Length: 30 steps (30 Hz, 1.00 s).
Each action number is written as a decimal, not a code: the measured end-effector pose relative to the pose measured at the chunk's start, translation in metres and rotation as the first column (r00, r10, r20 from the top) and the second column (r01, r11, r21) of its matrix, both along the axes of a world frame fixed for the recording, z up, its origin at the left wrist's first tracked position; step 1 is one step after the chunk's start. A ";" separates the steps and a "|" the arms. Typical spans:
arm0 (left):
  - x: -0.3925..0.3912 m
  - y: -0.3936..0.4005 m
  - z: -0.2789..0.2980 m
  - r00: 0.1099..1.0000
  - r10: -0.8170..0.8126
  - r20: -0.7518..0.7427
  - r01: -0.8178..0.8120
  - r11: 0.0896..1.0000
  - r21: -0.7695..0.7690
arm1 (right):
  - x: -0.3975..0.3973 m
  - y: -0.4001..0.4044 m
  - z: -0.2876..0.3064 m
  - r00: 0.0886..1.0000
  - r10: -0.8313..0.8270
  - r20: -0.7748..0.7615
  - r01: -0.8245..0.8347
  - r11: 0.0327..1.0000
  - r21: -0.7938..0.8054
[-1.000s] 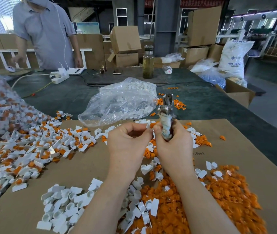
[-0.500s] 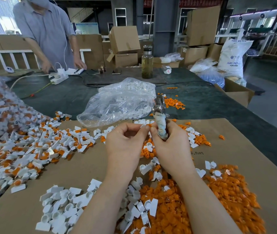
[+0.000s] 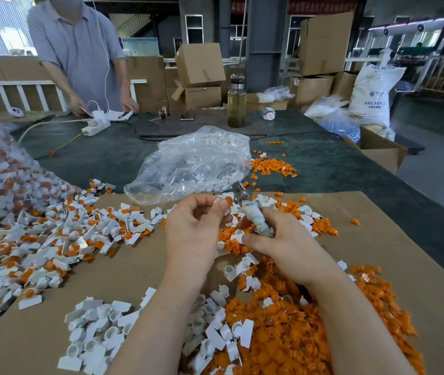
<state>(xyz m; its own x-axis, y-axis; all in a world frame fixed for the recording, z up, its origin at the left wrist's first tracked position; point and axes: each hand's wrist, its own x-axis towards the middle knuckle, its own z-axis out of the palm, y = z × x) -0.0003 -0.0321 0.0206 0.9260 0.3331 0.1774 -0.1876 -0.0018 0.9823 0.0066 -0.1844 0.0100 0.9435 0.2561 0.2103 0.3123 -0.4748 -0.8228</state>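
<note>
Over the cardboard sheet (image 3: 134,266), my left hand (image 3: 196,231) pinches a white clip (image 3: 225,205) just left of the metal head of the tape-wrapped tool (image 3: 256,220). My right hand (image 3: 288,247) clenches the tool, whose long axis leans away and leftward, toward the clip.

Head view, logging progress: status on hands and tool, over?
Left hand pinches a small part. Right hand grips the tool, metal tip near the part. Loose parts, white and orange, heaped below on cardboard.
</note>
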 end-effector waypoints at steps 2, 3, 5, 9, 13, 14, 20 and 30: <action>0.000 0.001 0.001 1.000 -0.006 0.009 0.006 1.000 -0.019 | -0.001 -0.002 0.001 0.999 0.028 -0.045 -0.028 1.000 -0.009; -0.001 0.001 0.002 1.000 -0.013 0.011 0.014 0.999 -0.033 | -0.002 -0.003 0.002 0.996 0.051 -0.072 -0.051 0.999 -0.002; -0.001 0.002 0.002 0.999 -0.033 0.014 0.033 0.998 -0.047 | -0.004 -0.004 0.004 0.989 0.091 -0.113 -0.091 0.996 0.005; -0.002 0.004 0.002 0.997 -0.065 0.032 0.066 0.997 -0.032 | -0.008 -0.001 0.007 0.981 0.105 -0.161 -0.106 0.994 0.001; -0.003 0.005 0.003 0.997 -0.069 0.037 0.071 0.997 -0.037 | -0.008 0.000 0.007 0.987 0.091 -0.129 -0.096 0.995 -0.032; -0.003 0.005 0.003 0.997 -0.070 0.036 0.072 0.996 -0.045 | -0.007 0.000 0.006 0.990 0.081 -0.117 -0.088 0.995 -0.054; -0.004 0.002 0.004 0.998 -0.055 0.017 0.056 0.997 -0.057 | -0.006 0.001 0.003 0.997 0.040 -0.068 -0.049 0.991 -0.127; 0.000 0.009 0.001 0.989 -0.088 -0.117 0.057 0.968 -0.245 | -0.003 0.005 -0.002 0.999 -0.035 0.003 0.035 0.977 -0.210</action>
